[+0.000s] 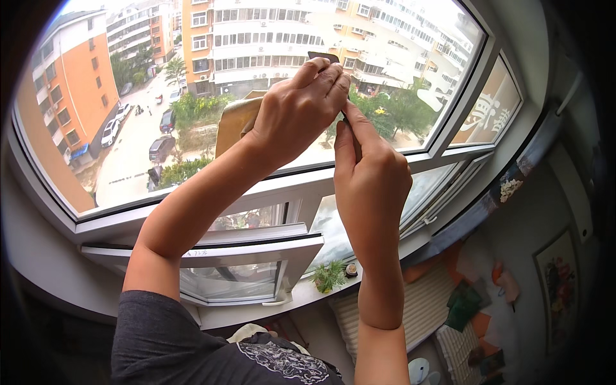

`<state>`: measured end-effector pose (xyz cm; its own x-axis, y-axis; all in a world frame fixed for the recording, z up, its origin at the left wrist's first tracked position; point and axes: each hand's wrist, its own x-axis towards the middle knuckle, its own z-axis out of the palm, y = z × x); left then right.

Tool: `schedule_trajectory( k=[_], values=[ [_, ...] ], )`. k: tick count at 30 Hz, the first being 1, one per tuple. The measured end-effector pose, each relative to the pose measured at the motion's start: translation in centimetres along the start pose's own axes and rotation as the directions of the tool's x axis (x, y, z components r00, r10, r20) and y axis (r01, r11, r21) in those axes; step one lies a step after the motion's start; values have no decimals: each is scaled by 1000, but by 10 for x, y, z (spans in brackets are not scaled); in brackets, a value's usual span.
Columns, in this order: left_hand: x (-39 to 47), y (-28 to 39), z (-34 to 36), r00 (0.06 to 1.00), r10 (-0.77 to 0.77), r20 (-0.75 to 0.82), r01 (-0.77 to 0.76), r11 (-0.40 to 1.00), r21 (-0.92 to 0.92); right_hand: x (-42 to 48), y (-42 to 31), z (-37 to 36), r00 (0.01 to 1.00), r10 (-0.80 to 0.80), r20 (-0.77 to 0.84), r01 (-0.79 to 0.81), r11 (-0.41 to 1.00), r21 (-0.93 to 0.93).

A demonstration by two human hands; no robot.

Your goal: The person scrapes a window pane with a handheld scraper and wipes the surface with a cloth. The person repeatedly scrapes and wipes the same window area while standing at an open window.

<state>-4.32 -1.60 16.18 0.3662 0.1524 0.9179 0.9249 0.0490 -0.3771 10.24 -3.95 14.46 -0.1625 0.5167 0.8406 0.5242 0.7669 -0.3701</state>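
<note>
Both hands are raised in front of a large window pane (269, 139). My left hand (305, 103) has its fingers closed on the upper end of a flat dark tool (323, 56), perhaps a scraper; its full shape is hidden by the fingers. My right hand (373, 163) pinches the lower part of the same tool between thumb and forefinger. A yellowish-brown sheet or cloth (234, 121) shows behind my left wrist; what holds it cannot be told. Whitish residue (433, 98) in irregular patches marks the right part of the glass.
Below the pane, a white-framed window sash (308, 257) stands open inward. A small green potted plant (327, 276) and a small round item (351, 270) sit on the windowsill (250, 310). A striped couch cover (423, 308) and a framed picture (557, 288) are lower right.
</note>
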Motion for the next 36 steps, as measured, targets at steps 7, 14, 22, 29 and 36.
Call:
schedule_trajectory(
  k=[7, 14, 22, 29, 36],
  values=[
    [0, -2, 6, 1000, 22, -20, -21, 1000, 18, 6, 2, 3, 1000, 14, 19, -13, 1000, -25],
    [4, -2, 6, 999, 31, -17, -31, 1000, 4, 2, 2, 3, 1000, 4, -19, -4, 1000, -12],
    [4, -5, 6, 999, 41, -20, -41, 999, 0, 4, 6, 7, 999, -21, -35, 21, 1000, -7],
    [7, -2, 4, 1000, 15, 1, -15, 1000, -2, 9, 10, 9, 995, -63, -76, 60, 998, -37],
    [3, -11, -9, 996, -14, 88, 33, 975, -218, 9, 14, 9, 989, -136, -63, 126, 983, -134]
  ],
)
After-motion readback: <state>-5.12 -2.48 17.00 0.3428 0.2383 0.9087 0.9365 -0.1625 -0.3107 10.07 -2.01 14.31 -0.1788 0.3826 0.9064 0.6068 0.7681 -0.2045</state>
